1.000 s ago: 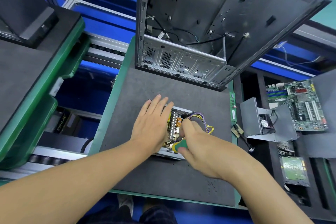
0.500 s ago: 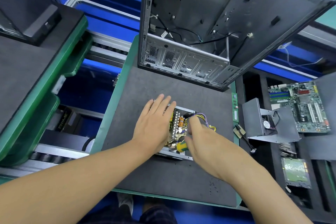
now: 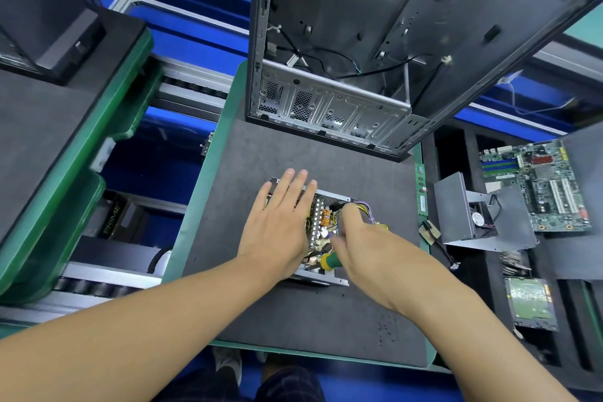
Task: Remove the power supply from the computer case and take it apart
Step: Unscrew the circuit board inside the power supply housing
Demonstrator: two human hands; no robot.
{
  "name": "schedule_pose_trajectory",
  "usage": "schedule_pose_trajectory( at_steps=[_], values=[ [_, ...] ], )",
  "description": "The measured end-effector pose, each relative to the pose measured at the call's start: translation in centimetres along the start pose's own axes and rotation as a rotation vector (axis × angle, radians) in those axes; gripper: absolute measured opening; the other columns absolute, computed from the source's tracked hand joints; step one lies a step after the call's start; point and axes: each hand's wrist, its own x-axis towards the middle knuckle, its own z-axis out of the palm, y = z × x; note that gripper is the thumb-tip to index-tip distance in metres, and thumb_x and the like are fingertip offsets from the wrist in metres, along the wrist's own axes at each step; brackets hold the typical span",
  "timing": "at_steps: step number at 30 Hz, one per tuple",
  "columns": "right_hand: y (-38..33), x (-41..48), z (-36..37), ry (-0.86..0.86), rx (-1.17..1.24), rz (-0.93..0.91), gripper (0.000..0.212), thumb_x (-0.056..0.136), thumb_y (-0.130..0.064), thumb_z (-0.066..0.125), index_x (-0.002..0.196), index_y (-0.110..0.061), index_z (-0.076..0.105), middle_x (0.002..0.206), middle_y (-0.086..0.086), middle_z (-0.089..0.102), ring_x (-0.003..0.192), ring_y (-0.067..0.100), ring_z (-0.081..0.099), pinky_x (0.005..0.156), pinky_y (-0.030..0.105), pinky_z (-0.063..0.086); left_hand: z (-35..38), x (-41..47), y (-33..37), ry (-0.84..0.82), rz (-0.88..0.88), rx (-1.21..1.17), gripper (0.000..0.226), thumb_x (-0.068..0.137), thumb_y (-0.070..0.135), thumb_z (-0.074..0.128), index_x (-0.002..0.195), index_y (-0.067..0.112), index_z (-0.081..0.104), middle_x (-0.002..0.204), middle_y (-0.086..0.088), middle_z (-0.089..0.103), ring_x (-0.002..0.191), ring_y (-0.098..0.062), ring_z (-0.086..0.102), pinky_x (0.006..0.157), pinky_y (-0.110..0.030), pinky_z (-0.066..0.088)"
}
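1. The supply (image 3: 321,219) lay on the grey mat (image 3: 261,153), in front of the case (image 3: 359,42) and well apart from it. By that, the removal looked done.
2. Its top was off. The circuit board, a copper coil and pale capacitors showed inside the metal tray, so the taking apart seemed well under way.
3. What was left, as a judgement: freeing the board from the tray and dealing with the wires (image 3: 367,206) at its far right corner. Whether any screws held the board could not be seen.
4. The left hand (image 3: 277,225) lay flat on the supply's left half, palm down and fingers straight and close together, pointing away from the person. It pressed rather than gripped.
5. The right hand (image 3: 365,245) came in from the right over the tray's near corner, fingers curled round a screwdriver (image 3: 329,260) with a green and yellow handle. The tip was hidden among the parts, so what it touched could not be told.
6. Both forearms reached in from the near edge of the mat and met over the supply.
7. Off the mat to the right stood a grey cover (image 3: 453,209) with a small fan, possibly the supply's own lid. Beyond it lay a motherboard (image 3: 538,186), and nearer the person, a drive (image 3: 530,303).
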Motion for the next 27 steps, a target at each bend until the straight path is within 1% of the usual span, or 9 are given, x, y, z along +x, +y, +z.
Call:
schedule_pose_trajectory(
  at_steps=[5,8,10,13,15,18,21,24,27],
  values=[
    [0.6,-0.1,-1.0,-0.185,0.064,-0.031,0.022,0.094,-0.020,0.051,0.107,-0.023,0.033,0.113,-0.003,0.032,0.090,0.013,0.036,0.082,0.039,0.043,0.0,0.1,0.0,0.003,0.006,-0.005,0.077,0.089,0.019,0.040,0.157,0.018,0.004,0.165,-0.002,0.000,0.152,-0.021,-0.007,0.122,-0.042,0.005],
    [0.3,-0.3,-0.6,-0.129,0.044,0.004,0.022,0.096,-0.037,0.048,0.104,-0.028,0.029,0.116,-0.002,0.033,0.102,0.021,0.037,0.082,0.037,0.041,0.0,0.1,0.0,0.000,0.006,-0.009,0.077,0.089,0.021,0.040,0.157,0.019,0.004,0.165,-0.001,0.000,0.152,-0.020,-0.007,0.123,-0.041,0.005],
    [-0.1,-0.5,-0.4,-0.081,0.022,0.028,0.017,0.101,-0.049,0.035,0.094,-0.043,0.021,0.109,0.001,0.040,0.088,0.023,0.042,0.071,0.037,0.039,0.0,0.1,0.0,-0.014,0.008,-0.016,0.079,0.089,0.023,0.043,0.157,0.019,0.003,0.166,-0.001,-0.001,0.152,-0.020,-0.008,0.123,-0.041,0.004],
    [-0.4,-0.5,0.0,0.035,-0.053,-0.020,0.020,0.104,-0.040,0.030,0.089,-0.031,0.019,0.081,0.001,0.047,0.062,0.021,0.043,0.055,0.037,0.040,-0.1,0.1,0.0,-0.015,0.003,-0.007,0.080,0.088,0.021,0.043,0.157,0.019,0.005,0.166,-0.001,0.000,0.152,-0.020,-0.007,0.123,-0.041,0.005],
    [0.0,-0.2,0.0,0.058,-0.070,-0.077,0.018,0.102,-0.031,0.037,0.096,-0.021,0.023,0.096,0.001,0.046,0.071,0.023,0.043,0.065,0.039,0.044,-0.2,0.1,0.0,-0.008,0.003,-0.004,0.078,0.087,0.020,0.040,0.157,0.019,0.008,0.165,-0.001,0.004,0.152,-0.020,-0.004,0.122,-0.041,0.008],
    [0.6,-0.1,-0.6,-0.128,0.055,-0.124,0.022,0.093,-0.019,0.048,0.106,-0.025,0.031,0.107,-0.005,0.033,0.095,0.020,0.032,0.082,0.039,0.041,-0.2,0.1,0.0,-0.011,0.009,-0.004,0.075,0.087,0.021,0.038,0.157,0.018,0.010,0.165,-0.001,0.006,0.152,-0.021,-0.002,0.122,-0.040,0.010],
    [0.7,-0.3,-0.7,-0.143,0.097,-0.050,0.022,0.094,-0.033,0.049,0.107,-0.025,0.032,0.111,-0.005,0.034,0.102,0.021,0.036,0.087,0.042,0.043,-0.2,0.2,0.1,-0.017,0.009,0.000,0.074,0.086,0.022,0.032,0.157,0.018,0.010,0.165,-0.001,0.007,0.152,-0.020,-0.002,0.122,-0.040,0.012],
    [0.6,-0.4,-0.3,-0.024,0.035,0.038,0.024,0.102,-0.044,0.033,0.102,-0.021,0.026,0.111,0.006,0.041,0.088,0.031,0.050,0.081,0.044,0.047,-0.2,0.2,0.1,-0.021,0.004,0.004,0.076,0.086,0.023,0.038,0.157,0.019,0.010,0.165,0.000,0.007,0.152,-0.020,-0.002,0.122,-0.040,0.012],
    [0.2,-0.5,-0.4,0.022,-0.031,-0.014,0.019,0.103,-0.021,0.034,0.088,-0.015,0.025,0.104,0.008,0.034,0.069,0.024,0.035,0.069,0.042,0.048,-0.2,0.3,0.1,-0.016,-0.004,0.009,0.077,0.086,0.020,0.041,0.157,0.019,0.012,0.165,0.000,0.009,0.152,-0.019,-0.001,0.122,-0.039,0.012]
  ],
)
